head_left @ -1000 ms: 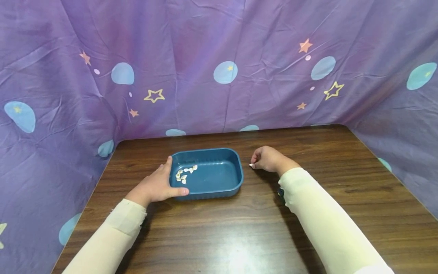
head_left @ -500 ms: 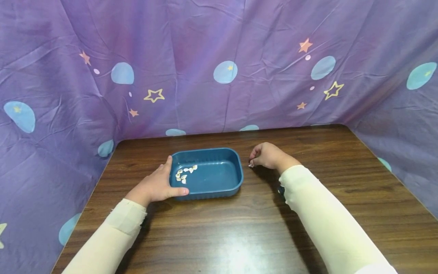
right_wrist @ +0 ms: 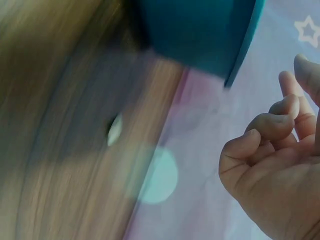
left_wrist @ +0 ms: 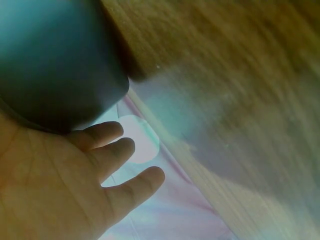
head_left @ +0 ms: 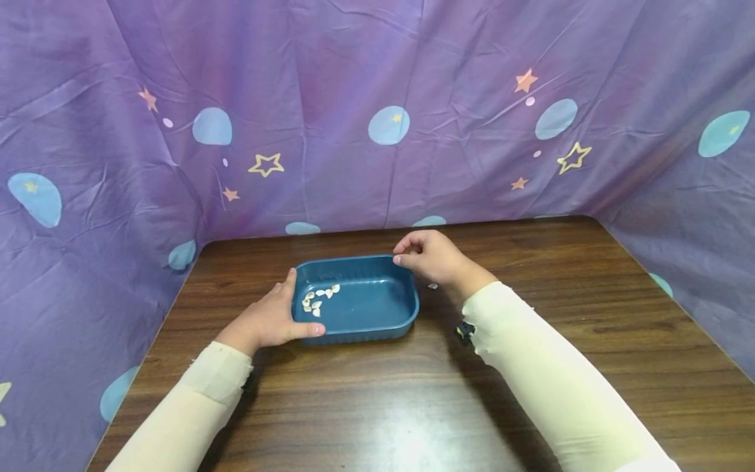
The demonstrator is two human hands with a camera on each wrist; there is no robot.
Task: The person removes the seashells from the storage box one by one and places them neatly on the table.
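A blue rectangular tray [head_left: 366,330] stands on the table, with several small whitish shells [head_left: 318,292] lying loose at its left end. My left hand [head_left: 268,319] holds that end, thumb across the front rim and index finger at the back left corner. In the left wrist view the other fingers [left_wrist: 127,192] extend loosely beside the tray. My right hand [head_left: 433,257] is at the tray's back right corner, thumb and index fingertips by the rim. I see nothing between them; the other fingers are bent. One more shell [head_left: 432,286] lies on the table right of the tray.
Dark wood-grain tabletop [head_left: 566,341] surrounds the tray, with a glare spot near the front. A purple curtain [head_left: 330,98] with stars and blue ovals closes off the back and both sides. A small dark device [head_left: 464,331] sits under the right wrist.
My right hand has moved left and back from the shell on the table to the tray's corner. That shell now lies uncovered. My left hand and the tray have not moved.
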